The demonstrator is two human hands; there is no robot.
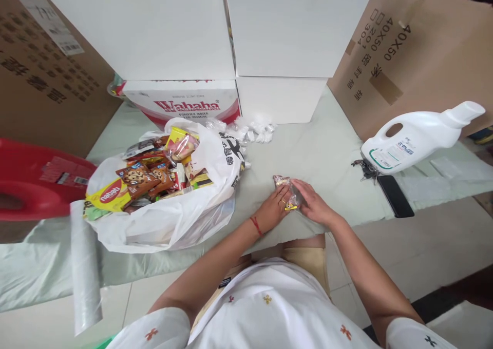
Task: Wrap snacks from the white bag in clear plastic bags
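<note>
A small clear snack packet (285,195) with pinkish contents and a yellow bit lies on the cloth-covered table near its front edge. My left hand (274,208) rests over it, fingers stretched flat across the packet; a ring and a red bracelet show on this hand. From the right side my right hand (314,202) touches or nearly touches the packet's edge, its fingers extended and its thumb partly hidden. To the left stands a white plastic bag (185,231), wide at the mouth and full of assorted wrapped snacks (142,177).
Crumpled clear plastic bags (258,131) lie before a Wahaha carton (185,100) and stacked white boxes. At right are a white detergent bottle (416,133), keys (365,169) and a black phone (395,196). A plastic roll (85,272) and red jug (38,179) are at left.
</note>
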